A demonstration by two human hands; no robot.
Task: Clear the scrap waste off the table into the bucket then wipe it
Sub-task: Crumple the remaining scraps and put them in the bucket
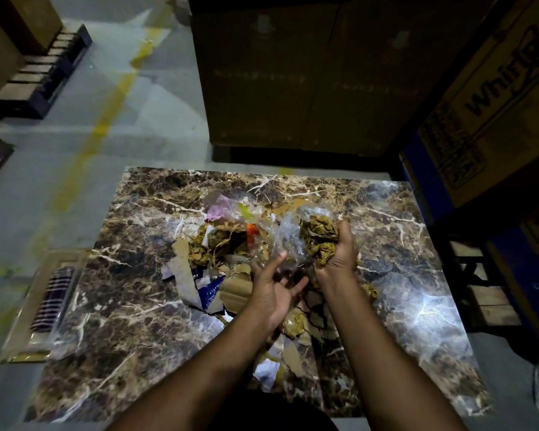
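Scrap waste [231,262] lying heaped mid-table [112,321], spreading left of and below both hands. Cardboard strips [181,275] sitting left of left hand [273,292]. Crumpled brown paper [319,241] being gripped in right hand [336,253], fingers curling round it, clear plastic film [285,241] bunching alongside. Left hand hovering wide, fingers spreading, holding nothing, just beside right.
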